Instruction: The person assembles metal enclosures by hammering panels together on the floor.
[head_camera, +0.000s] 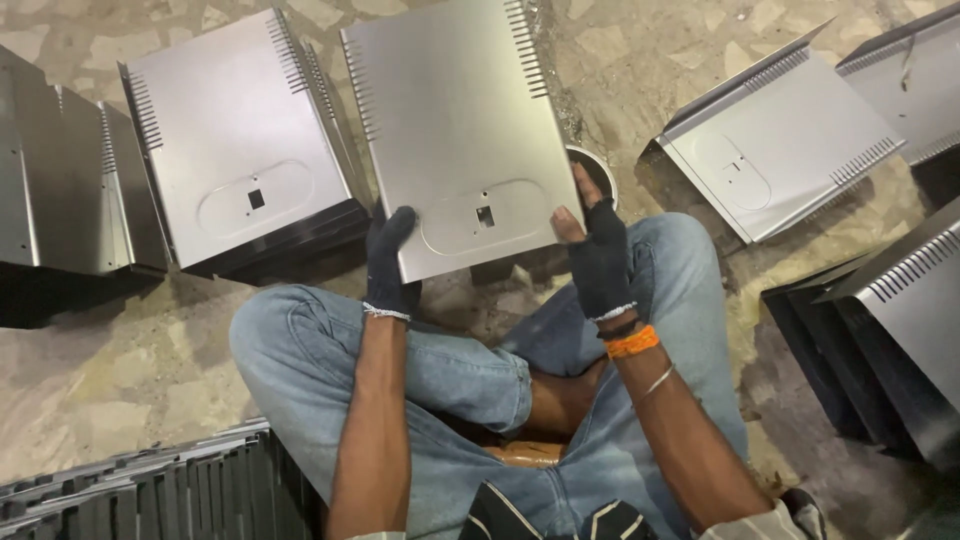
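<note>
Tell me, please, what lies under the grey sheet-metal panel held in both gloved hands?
Beneath the grey sheet-metal panel only a round white rim peeks out at its right edge, on the stone floor. The rest of that object is covered by the panel.

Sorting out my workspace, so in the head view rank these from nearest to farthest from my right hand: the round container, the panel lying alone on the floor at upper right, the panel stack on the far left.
1. Round container, just above the right hand.
2. Lone panel, to the right.
3. Far-left stack, across the frame.
</note>
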